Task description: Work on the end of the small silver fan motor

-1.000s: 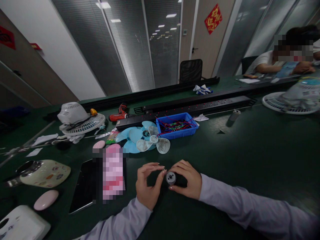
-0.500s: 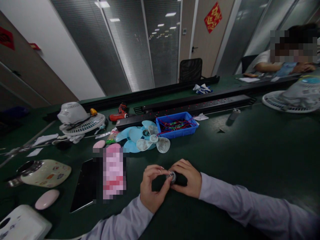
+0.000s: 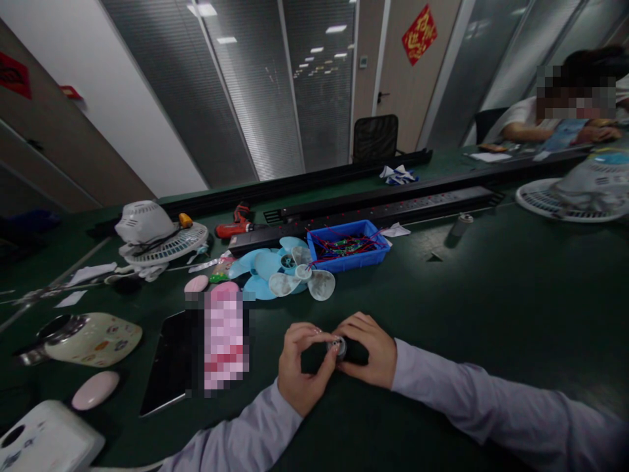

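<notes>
Near the front of the dark green table, my two hands meet at a small round metal cylinder whose top faces up. Thumb and forefinger of my left hand pinch at its left side and top, with the fingertips close together. My right hand wraps its thumb and fingers round the cylinder from the right. The lower part of the cylinder is hidden, and any smaller piece between my left fingertips is too small to make out. Beyond my hands lie light blue and clear fan blades.
Behind the blades stands a blue bin of wired circuit boards. A red drill, a fan head, a black tablet and a cream bottle lie leftward. Another metal cylinder stands right; a person sits far right.
My left hand has shifted very slightly to the right, still pinching at the cylinder. My right hand holds its place. The whole view has drifted a little.
</notes>
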`<control>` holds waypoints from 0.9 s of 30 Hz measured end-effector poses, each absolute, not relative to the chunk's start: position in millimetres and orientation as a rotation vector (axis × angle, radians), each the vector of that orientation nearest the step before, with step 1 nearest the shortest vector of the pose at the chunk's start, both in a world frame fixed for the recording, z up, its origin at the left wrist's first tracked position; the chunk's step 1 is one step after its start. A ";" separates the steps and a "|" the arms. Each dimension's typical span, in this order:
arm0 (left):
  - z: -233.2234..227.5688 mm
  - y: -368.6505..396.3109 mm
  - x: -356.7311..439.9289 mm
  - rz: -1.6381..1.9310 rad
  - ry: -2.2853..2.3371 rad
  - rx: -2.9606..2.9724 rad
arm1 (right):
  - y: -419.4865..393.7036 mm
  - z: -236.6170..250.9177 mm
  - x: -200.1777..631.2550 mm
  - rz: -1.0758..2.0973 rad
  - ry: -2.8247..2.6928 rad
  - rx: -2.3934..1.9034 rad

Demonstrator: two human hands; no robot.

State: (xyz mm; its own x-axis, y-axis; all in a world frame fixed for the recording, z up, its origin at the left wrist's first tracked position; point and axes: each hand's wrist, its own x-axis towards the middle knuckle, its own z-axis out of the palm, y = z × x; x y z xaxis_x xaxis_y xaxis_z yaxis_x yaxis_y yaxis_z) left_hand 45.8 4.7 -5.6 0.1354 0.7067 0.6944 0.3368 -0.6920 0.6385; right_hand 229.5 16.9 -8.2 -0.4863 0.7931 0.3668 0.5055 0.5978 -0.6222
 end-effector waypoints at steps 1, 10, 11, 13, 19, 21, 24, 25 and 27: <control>-5.8 5.0 45.6 1.585 1.003 2.110 | 16.8 -8.5 229.4 0.581 -2.181 -1.021; -3.7 4.8 43.2 1.562 0.975 2.230 | 16.8 -9.6 228.7 0.580 -2.163 -1.010; -3.4 4.7 43.2 1.561 0.975 2.233 | 16.8 -9.7 228.8 0.581 -2.163 -1.010; -2.7 4.4 43.2 1.563 0.977 2.234 | 16.8 -9.9 229.0 0.579 -2.160 -1.001; -0.2 2.8 42.5 1.580 1.004 2.267 | 16.9 -8.7 229.1 0.582 -2.164 -1.011; 0.1 2.3 41.9 1.558 1.025 2.279 | 16.9 -8.2 229.2 0.589 -2.161 -1.010; 0.4 1.7 41.3 1.511 1.086 2.310 | 16.8 -7.0 229.5 0.592 -2.170 -1.012; 0.6 1.6 41.2 1.499 1.101 2.315 | 16.7 -6.3 229.6 0.591 -2.177 -1.017; 1.3 1.4 41.2 1.493 1.116 2.314 | 16.5 -4.7 229.9 0.591 -2.194 -1.031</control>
State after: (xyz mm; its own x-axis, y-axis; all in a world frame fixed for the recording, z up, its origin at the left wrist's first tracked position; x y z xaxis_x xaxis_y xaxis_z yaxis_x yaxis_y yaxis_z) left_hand 41.2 1.4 1.3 0.2187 0.6655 0.7136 0.4957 -0.7057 0.5062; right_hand 229.9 16.5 -4.7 -0.4911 0.7960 0.3539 0.5104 0.5922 -0.6235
